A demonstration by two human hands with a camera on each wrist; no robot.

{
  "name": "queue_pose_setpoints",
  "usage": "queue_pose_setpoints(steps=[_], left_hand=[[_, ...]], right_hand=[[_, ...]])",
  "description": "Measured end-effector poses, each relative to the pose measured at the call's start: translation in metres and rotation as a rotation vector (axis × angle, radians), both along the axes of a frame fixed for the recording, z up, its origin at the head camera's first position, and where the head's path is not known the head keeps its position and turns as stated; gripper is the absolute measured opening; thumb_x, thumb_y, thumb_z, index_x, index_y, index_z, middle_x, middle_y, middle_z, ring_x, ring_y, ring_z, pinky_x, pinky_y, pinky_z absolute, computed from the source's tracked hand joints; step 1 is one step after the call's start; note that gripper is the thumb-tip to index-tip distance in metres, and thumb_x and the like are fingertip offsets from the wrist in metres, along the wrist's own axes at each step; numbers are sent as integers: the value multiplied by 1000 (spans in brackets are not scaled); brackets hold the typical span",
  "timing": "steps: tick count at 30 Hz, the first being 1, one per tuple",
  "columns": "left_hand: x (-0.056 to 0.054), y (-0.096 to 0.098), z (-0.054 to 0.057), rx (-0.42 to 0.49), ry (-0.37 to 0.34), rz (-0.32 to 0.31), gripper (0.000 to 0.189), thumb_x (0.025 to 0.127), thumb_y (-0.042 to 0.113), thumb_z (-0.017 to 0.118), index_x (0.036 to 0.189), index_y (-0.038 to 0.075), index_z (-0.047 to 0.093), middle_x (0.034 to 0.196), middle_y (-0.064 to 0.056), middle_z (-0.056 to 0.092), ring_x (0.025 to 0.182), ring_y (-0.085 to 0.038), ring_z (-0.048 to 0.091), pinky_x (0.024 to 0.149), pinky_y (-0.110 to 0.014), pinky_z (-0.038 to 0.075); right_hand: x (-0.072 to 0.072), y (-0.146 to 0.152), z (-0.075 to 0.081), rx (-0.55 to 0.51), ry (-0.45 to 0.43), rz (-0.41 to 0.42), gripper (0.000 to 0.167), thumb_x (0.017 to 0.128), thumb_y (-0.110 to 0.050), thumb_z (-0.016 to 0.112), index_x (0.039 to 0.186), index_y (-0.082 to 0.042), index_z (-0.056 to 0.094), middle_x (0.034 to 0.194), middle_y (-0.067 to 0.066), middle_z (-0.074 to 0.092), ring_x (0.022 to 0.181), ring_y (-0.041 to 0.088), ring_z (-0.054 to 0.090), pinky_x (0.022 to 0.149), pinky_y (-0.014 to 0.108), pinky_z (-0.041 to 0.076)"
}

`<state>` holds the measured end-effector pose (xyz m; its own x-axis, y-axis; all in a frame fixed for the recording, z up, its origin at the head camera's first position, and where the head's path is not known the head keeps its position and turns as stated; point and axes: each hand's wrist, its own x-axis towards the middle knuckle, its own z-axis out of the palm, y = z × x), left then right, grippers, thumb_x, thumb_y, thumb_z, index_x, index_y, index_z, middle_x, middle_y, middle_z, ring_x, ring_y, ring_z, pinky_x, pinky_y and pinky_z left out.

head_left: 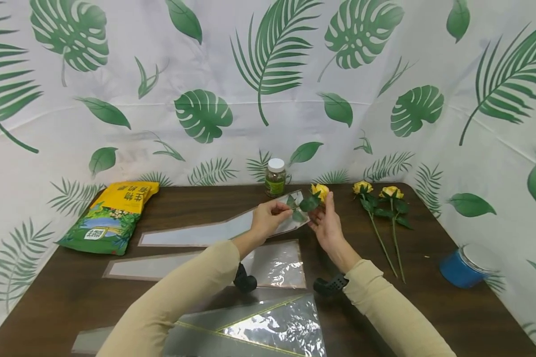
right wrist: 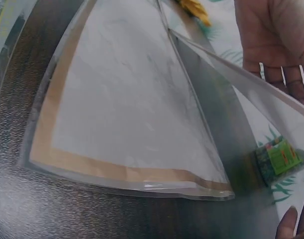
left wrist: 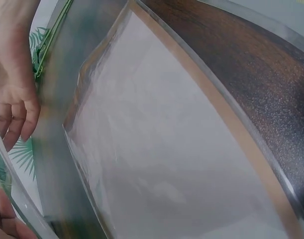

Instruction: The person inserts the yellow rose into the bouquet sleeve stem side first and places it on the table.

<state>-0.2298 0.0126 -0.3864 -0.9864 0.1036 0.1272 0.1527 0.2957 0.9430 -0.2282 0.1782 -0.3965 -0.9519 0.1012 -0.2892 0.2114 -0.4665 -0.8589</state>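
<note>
A yellow rose (head_left: 320,192) leans at the wide end of a clear, white-backed flower sleeve (head_left: 232,226) near the back of the table. Its green leaves overlap the sleeve's mouth, and the lower stem is hidden. My left hand (head_left: 271,218) grips the sleeve near that mouth, with the raised sleeve edge (right wrist: 241,74) passing in front of its fingers in the right wrist view. Beside the bloom my right hand (head_left: 329,225) has relaxed, mostly straight fingers, one upright against the flower and others touching the leaves. Another flat sleeve (left wrist: 156,114) lies below both hands.
Two yellow roses (head_left: 392,213) lie at the right. A blue container (head_left: 462,267) stands at the right edge. Behind the hands is a white-lidded jar (head_left: 275,178); a yellow-green bag (head_left: 111,218) lies back left. More clear sleeves (head_left: 268,327) cover the front middle.
</note>
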Motion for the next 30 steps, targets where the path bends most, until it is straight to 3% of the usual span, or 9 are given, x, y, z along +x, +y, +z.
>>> queue_pose_setpoints(steps=[3,9,16,21,25,30], left_hand=[[0,3,0,-12,0,-16,13,83,14,72,91,4,71,84,-10,71,68,-4,55,63,-18,44],[0,2,4,-18,-6,-4,13,83,14,71,91,4,71,85,-10,71,70,-7,55,62,-18,42],[-4,-2,7,-20,-6,-2,13,84,17,71,91,6,71,86,-8,71,71,-8,57,62,-19,42],[-4,-3,8,-15,0,5,15,85,17,70,93,5,71,88,-10,71,71,-8,57,59,-18,42],[-2,-4,8,-4,-10,15,14,85,16,70,94,5,71,87,-10,70,71,-8,56,58,-18,42],[-2,-3,6,-12,-4,24,14,84,16,71,92,5,71,86,-10,70,71,-9,56,61,-18,43]], right_hand=[[2,5,2,-21,-25,-28,46,90,-63,38,106,-21,46,85,-7,55,94,12,47,88,31,35],[6,7,2,-39,-9,-26,30,94,-52,45,99,-23,50,90,-6,53,93,11,47,93,32,35],[5,5,-3,65,21,42,26,96,-47,46,100,-22,54,91,-9,56,98,12,46,95,35,33],[3,3,-9,119,29,56,19,97,-37,50,89,-24,60,82,-11,59,89,7,53,88,32,38],[3,1,-12,157,90,21,8,97,-29,52,100,-24,57,84,-14,59,81,4,54,81,27,42],[4,-1,-14,232,182,-68,14,95,-15,55,109,-16,53,89,-15,59,78,2,56,77,24,48]])
